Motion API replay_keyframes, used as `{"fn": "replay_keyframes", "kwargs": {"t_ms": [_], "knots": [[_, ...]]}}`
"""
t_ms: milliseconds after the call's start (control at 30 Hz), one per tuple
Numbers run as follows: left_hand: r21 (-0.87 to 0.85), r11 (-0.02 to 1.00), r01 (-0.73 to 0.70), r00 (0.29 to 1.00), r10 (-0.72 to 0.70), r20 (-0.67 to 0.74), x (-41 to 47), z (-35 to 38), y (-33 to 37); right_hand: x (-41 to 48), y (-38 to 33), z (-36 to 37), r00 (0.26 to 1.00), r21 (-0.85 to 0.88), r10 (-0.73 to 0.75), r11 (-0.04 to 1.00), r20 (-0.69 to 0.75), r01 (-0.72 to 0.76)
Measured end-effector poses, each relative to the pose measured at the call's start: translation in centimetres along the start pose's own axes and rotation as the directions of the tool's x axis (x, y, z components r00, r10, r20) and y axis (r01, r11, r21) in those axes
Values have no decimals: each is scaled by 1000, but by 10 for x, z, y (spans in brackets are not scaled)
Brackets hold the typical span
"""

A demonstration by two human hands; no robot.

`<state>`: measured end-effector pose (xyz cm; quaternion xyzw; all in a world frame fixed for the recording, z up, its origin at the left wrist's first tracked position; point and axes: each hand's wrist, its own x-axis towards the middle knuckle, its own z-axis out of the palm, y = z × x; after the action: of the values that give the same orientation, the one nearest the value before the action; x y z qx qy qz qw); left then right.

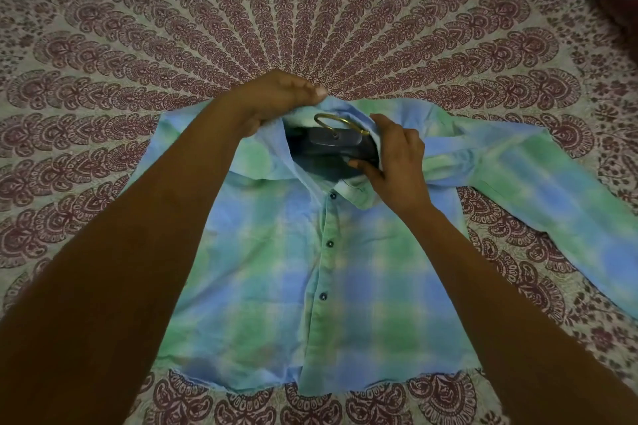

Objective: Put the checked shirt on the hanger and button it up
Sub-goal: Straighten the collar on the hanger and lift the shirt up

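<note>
the checked shirt (345, 269) lies front up on a patterned bedspread (310, 10), with the dark hanger (331, 148) inside its collar. the left hand (276, 97) grips the collar's far edge. the right hand (397, 155) pinches the hanger through the collar.

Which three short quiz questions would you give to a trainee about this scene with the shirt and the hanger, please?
1. True or false: the dark hanger with the brass-coloured hook lies inside the neck opening of the blue-and-green checked cloth shirt.
2. What does the left hand grip? A) the hook B) the shirt's collar C) a sleeve
3. Fill in: ___ small dark buttons show down the shirt front.
Key: 1 true; 2 B; 3 three.
</note>
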<state>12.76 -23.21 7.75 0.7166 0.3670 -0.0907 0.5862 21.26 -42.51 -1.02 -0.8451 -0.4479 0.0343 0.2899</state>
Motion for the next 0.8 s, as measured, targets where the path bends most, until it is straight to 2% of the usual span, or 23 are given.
{"fn": "replay_keyframes", "kwargs": {"t_ms": [100, 267, 433, 533, 600, 667, 800], "knots": [[21, 998, 52, 998, -51, -31, 2, -1, 6, 0, 0, 2, 999, -9, -32, 999, -25, 32], [-123, 983, 134, 981, -149, -121, 7, 3, 5, 4, 0, 2, 995, -61, -103, 993, -17, 102], [181, 979, 93, 983, -61, -173, 0, -4, -12, 2, 8, 3, 999, -37, -29, 999, -28, 28], [225, 973, 47, 989, -13, -149, -14, -13, -18, 3, 10, 5, 999, -32, 9, 999, -31, -10], [322, 945, 56, 988, -7, -152, -21, -17, -23, 5, 10, 6, 999, -42, 31, 999, -18, -32], [386, 916, 114, 987, -60, -151, -28, -19, -24, 7, 9, 7, 999, -47, 49, 998, -5, -49], [502, 815, 289, 956, -270, -111, -30, -15, -24, 9, 5, 5, 997, -55, 79, 995, -11, -79]]}}
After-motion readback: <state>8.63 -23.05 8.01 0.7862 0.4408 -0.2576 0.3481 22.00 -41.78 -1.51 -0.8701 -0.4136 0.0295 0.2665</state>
